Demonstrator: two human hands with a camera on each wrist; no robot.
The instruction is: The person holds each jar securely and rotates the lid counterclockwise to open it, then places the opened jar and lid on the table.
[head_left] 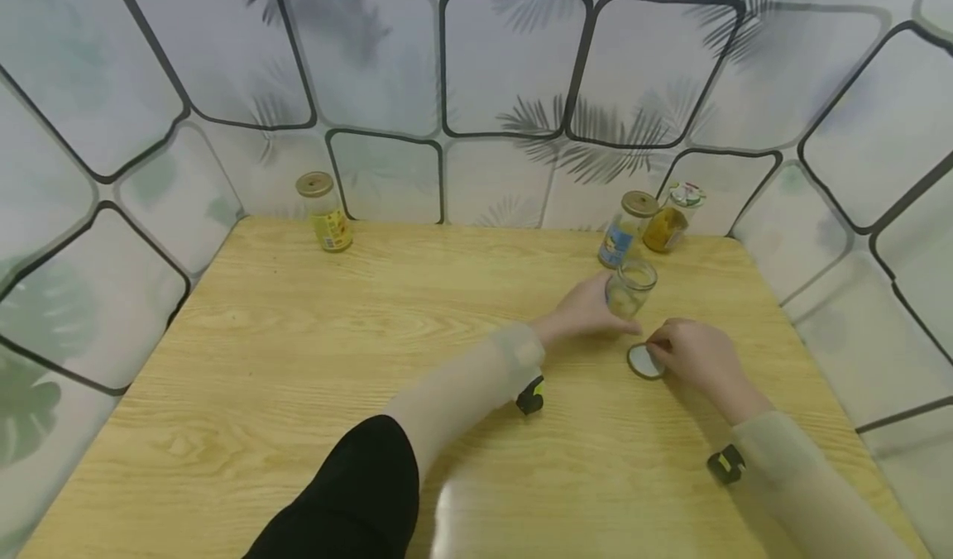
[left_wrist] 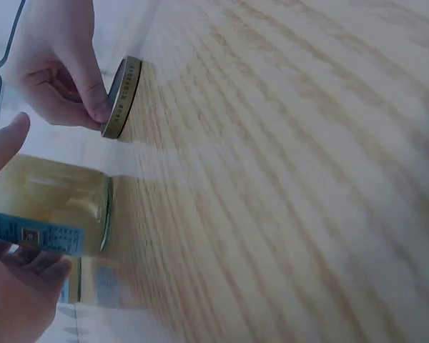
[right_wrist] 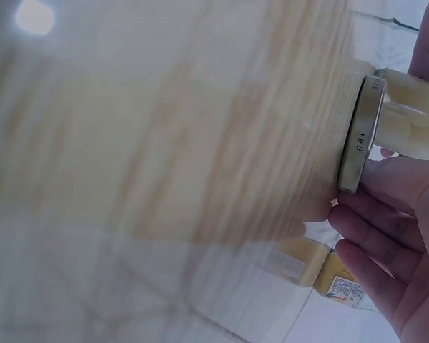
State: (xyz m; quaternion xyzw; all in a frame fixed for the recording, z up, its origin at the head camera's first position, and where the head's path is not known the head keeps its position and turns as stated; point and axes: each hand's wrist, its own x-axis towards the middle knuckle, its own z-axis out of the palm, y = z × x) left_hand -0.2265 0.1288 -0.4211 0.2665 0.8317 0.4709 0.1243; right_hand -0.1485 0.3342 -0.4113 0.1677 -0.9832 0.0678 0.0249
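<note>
An open glass jar (head_left: 631, 290) with a blue label (left_wrist: 36, 234) stands on the wooden table, its mouth uncovered. My left hand (head_left: 588, 307) curves around its side, thumb on the near side and fingers on the far side. Just nearer to me, a round gold lid (head_left: 644, 362) shows its white inner face upward. My right hand (head_left: 696, 356) pinches the lid's right edge between thumb and fingers. In the left wrist view the gold rim of the lid (left_wrist: 123, 100) is seen edge-on, close to the tabletop.
Behind the open jar stand a lidded jar with a blue label (head_left: 618, 232) and a jar with a patterned lid and yellowish label (head_left: 666, 224). Another gold-lidded jar (head_left: 331, 220) with a yellow label is at the back left. A patterned wall (head_left: 491, 179) borders the wooden table (head_left: 298, 360).
</note>
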